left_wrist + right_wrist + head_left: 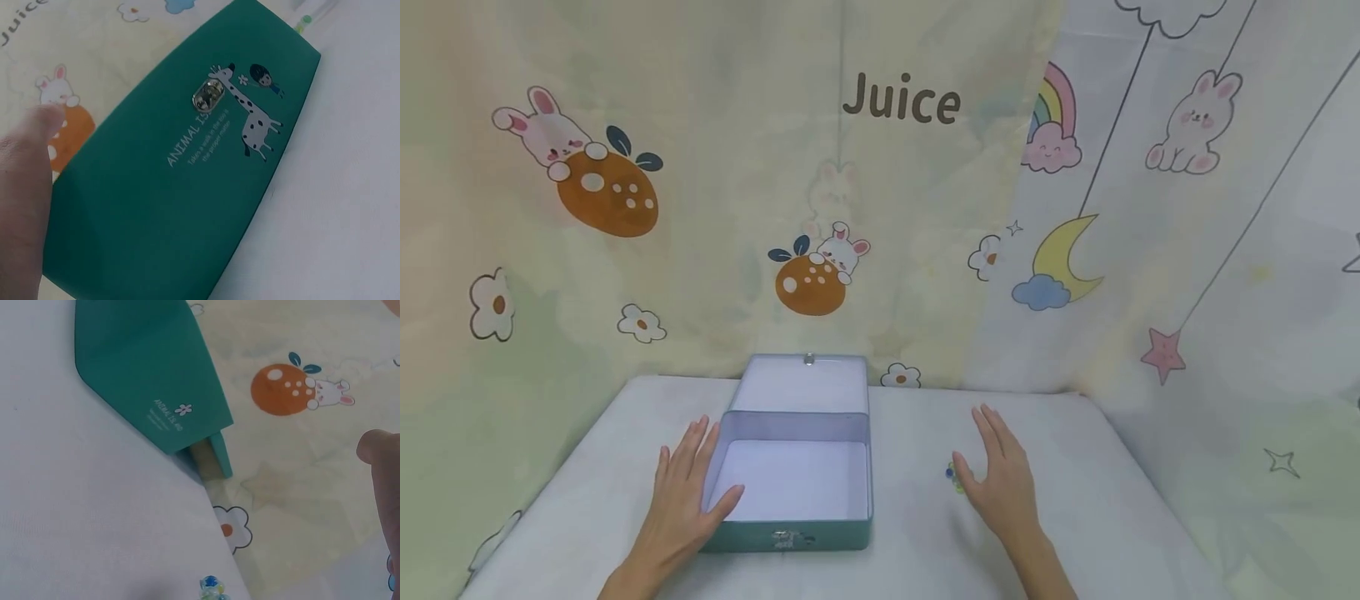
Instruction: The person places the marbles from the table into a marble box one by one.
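A green hinged tin box [831, 535] with a pale, bare inside stands on the table, its lid [805, 383] raised at the back. Fingers spread, my left hand [681, 492] is at the box's left side; whether it touches the rim, I cannot tell. The left wrist view shows the box front [137, 212] with a metal clasp [209, 95] and a giraffe print. To the right, my right hand [1003, 487] has its fingers extended and holds nothing visible. Partly hidden behind its thumb is a small cluster of clear blue and yellow-green beads [211, 587].
A white cloth covers the table [917, 517]. Printed curtains with rabbits, flowers and the word "Juice" [901, 98] hang behind and at both sides. The raised lid stands close to the back curtain.
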The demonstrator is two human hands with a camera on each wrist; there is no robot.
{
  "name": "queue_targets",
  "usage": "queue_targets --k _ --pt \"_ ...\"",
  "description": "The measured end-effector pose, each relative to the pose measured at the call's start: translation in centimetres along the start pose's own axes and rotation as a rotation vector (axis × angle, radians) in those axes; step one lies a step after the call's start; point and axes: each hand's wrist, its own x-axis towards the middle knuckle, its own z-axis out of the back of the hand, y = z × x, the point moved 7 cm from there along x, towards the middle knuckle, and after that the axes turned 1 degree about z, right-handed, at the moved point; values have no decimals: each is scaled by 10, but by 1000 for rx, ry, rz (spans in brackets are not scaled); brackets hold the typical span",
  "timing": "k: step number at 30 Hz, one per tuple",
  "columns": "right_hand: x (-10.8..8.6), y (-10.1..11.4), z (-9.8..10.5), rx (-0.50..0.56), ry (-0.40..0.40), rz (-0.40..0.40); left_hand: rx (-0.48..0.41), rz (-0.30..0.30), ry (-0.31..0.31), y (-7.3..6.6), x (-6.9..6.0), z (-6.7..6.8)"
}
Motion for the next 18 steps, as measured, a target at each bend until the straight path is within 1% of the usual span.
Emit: queue_targets --k 3,5,10,12,14,16,18 --pt "1 -2 -3 -6 7 -21 -17 -9 6 4 0 -5" --pt "0 -5 -3 -8 14 -44 -32 -23 9 3 -1 -6" --pt "-1 -16 -3 -1 10 -80 -68 -39 30 7 -3 -6" --pt "-2 -21 -3 2 18 -101 -84 -44 43 12 -6 -6" --pt "-5 -27 -5 -3 44 -135 -93 -57 55 19 -10 -7" --pt "-7 -31 -7 0 76 -170 -117 -71 66 26 -15 -9" --pt "-10 -35 -9 9 93 -188 -153 -80 73 33 -19 -10"
